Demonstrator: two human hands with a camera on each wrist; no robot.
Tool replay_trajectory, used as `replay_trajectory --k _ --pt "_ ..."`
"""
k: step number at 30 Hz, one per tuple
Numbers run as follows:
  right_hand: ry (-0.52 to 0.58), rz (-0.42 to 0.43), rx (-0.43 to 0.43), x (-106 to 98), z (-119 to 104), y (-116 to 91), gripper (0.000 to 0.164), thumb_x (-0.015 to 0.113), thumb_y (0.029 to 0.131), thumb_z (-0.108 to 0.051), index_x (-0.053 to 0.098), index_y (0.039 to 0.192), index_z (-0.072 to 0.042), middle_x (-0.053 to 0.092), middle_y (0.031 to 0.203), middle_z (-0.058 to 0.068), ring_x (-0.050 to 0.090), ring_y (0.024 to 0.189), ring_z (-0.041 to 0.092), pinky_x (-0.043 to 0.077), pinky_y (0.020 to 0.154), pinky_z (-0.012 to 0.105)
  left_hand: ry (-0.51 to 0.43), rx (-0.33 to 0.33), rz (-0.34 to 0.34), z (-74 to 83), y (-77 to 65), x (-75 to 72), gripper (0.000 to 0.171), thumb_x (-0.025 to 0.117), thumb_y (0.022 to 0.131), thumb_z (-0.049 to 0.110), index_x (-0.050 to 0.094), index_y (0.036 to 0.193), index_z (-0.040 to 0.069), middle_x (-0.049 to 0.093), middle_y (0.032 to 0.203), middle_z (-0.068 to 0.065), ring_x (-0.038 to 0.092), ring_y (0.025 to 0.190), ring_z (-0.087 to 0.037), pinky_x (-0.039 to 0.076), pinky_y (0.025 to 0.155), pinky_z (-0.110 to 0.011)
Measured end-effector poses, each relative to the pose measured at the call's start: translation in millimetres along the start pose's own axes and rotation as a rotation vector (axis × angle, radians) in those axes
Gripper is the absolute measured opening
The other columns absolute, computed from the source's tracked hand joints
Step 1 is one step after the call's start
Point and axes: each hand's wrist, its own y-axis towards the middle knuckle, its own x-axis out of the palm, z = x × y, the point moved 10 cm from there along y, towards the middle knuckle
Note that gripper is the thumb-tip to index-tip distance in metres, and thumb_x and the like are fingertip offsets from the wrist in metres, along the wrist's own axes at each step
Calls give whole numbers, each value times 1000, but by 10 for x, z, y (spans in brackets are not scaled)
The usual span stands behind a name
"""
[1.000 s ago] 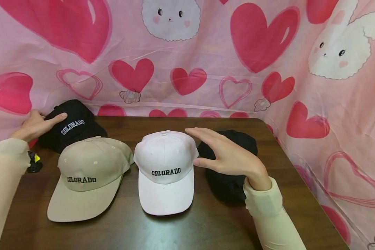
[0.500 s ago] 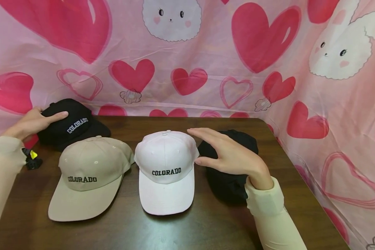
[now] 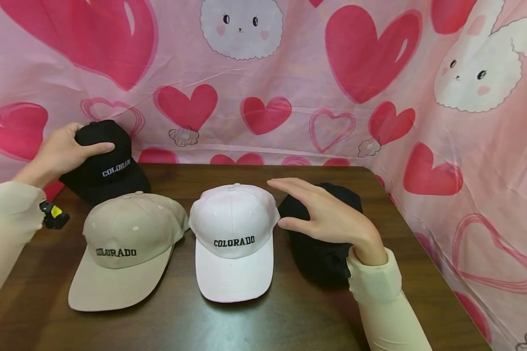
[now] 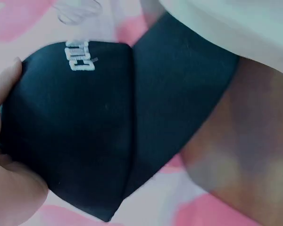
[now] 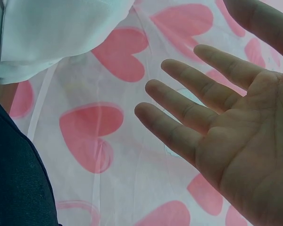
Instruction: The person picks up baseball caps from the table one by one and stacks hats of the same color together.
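At the back left in the head view, my left hand (image 3: 66, 151) grips the crown of a black baseball cap (image 3: 110, 183) lettered COLORADO, thumb on its front. The left wrist view shows this black cap (image 4: 80, 122) close up, its brim angled to the upper right. My right hand (image 3: 334, 217), fingers extended, hovers between a white cap (image 3: 233, 219) and a second black cap (image 3: 320, 263), partly covering the latter. From the right wrist, my right palm (image 5: 245, 136) shows nothing in it, with the white cap (image 5: 61, 33) at upper left.
A beige cap (image 3: 131, 229) lies left of the white one, brim toward me. The brown wooden table (image 3: 228, 331) ends at its right edge beside a pink heart-print cloth (image 3: 298, 136), which also hangs behind. A small black-and-yellow device (image 3: 54, 214) is on my left wrist.
My left hand has raised the black cap, and its crown now stands higher against the cloth. The right hand has shifted slightly to the right. The other caps stay put.
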Motion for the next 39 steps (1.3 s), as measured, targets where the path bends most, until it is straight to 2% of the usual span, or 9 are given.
replay_trajectory --k 4,10,13,19,23,29,34,36,39 --pt "2 -2 8 -12 24 -9 73 69 87 -39 29 148 -28 34 146 -10 28 133 9 34 105 44 56 76 61 368 -43 -137 60 72 80 51 51 105 1 57 100 -25 47 90 -37 41 59 -39" --pt "3 2 35 -41 88 -41 73 68 88 -41 29 148 -28 33 147 -10 28 133 9 34 105 44 87 147 139 946 -143 -371 63 75 79 48 53 112 -1 57 104 -27 46 97 -43 35 64 -41" --pt "8 8 44 -61 112 -59 72 67 88 -41 30 148 -26 32 147 -11 27 133 9 33 105 44 76 155 185 1216 -224 -509 64 76 77 49 53 113 1 58 101 -21 47 92 -33 35 62 -37" --pt "7 34 43 -118 129 -81 71 67 89 -41 30 148 -27 33 147 -10 28 133 10 35 104 46 -22 195 253 1718 -479 -693 53 81 74 43 54 108 14 53 91 10 46 79 -6 38 55 -15" --pt "10 74 15 -183 108 -79 70 68 89 -37 32 147 -25 34 147 -9 28 134 11 34 104 47 -107 287 261 2103 -736 -680 46 84 71 36 56 103 19 57 89 10 52 77 0 39 57 -10" --pt "14 150 -46 -287 31 -65 69 71 88 -28 35 146 -21 39 144 -6 32 133 13 32 106 44 -136 446 183 2657 -1127 -477 48 86 69 33 58 105 19 62 87 3 55 77 -11 42 57 -18" --pt "35 234 -46 -427 -108 -65 70 74 84 -17 39 144 -17 43 142 -1 35 131 14 33 105 46 -245 499 42 3009 -1405 -286 46 86 70 29 58 104 21 66 88 3 60 78 -13 47 63 -19" --pt "50 275 -40 -503 -186 -70 70 74 82 -13 40 143 -14 45 141 1 36 130 16 34 104 48 -303 494 -30 3111 -1494 -195 44 86 70 28 57 102 22 66 85 3 62 72 -15 51 57 -22" --pt "74 325 -30 -597 -289 -74 70 75 80 -9 42 142 -10 46 139 4 39 128 18 34 103 50 -337 534 -98 3240 -1598 -54 42 86 70 26 56 99 20 67 80 6 62 67 -14 52 53 -26"
